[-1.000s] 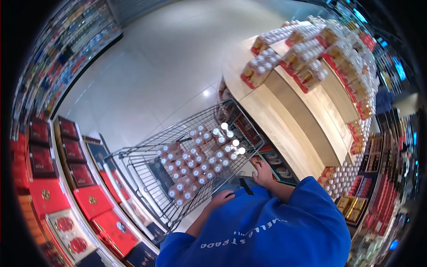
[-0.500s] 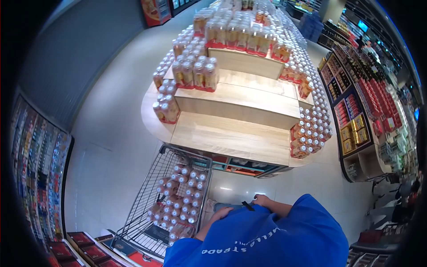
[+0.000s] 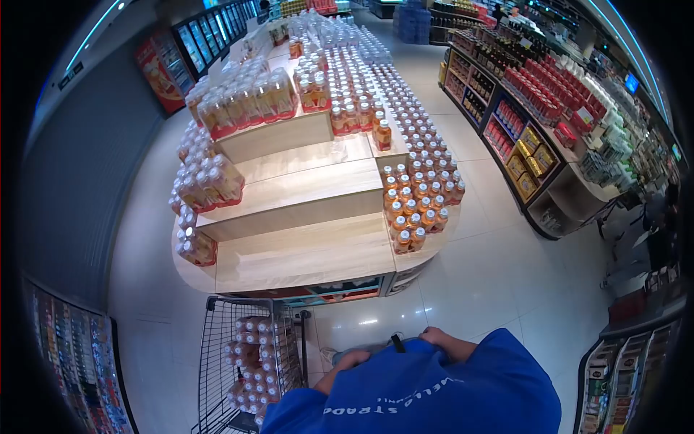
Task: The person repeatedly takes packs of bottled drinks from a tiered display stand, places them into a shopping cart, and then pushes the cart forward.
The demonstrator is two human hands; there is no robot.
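Observation:
My left hand point(image 3: 352, 359) rests low at the hem of the blue shirt, a short way right of the shopping cart point(image 3: 205, 362). My right hand point(image 3: 436, 336) is near the front of the shirt, its fingers bunched and small in view. Whether either hand holds anything is hidden. Packs of capped bottles point(image 3: 253, 376) stand in the cart. Ahead rises a stepped wooden display point(image 3: 303, 260), with wrapped bottle packs point(image 3: 210, 181) on its left and orange bottles point(image 3: 419, 210) on its right.
A shelf unit point(image 3: 531, 210) with cans and gold packs stands to the right. At the back left are a red cooler point(image 3: 159, 76) and a grey shutter wall point(image 3: 79, 188). Shelves point(image 3: 76, 354) line the lower left. Pale tiled floor point(image 3: 477, 267) runs between the display and the right-hand shelves.
The view has swung to the right, so the cart now appears lower and further left and the display faces me. My right hand has drawn back from beside the cart toward the shirt.

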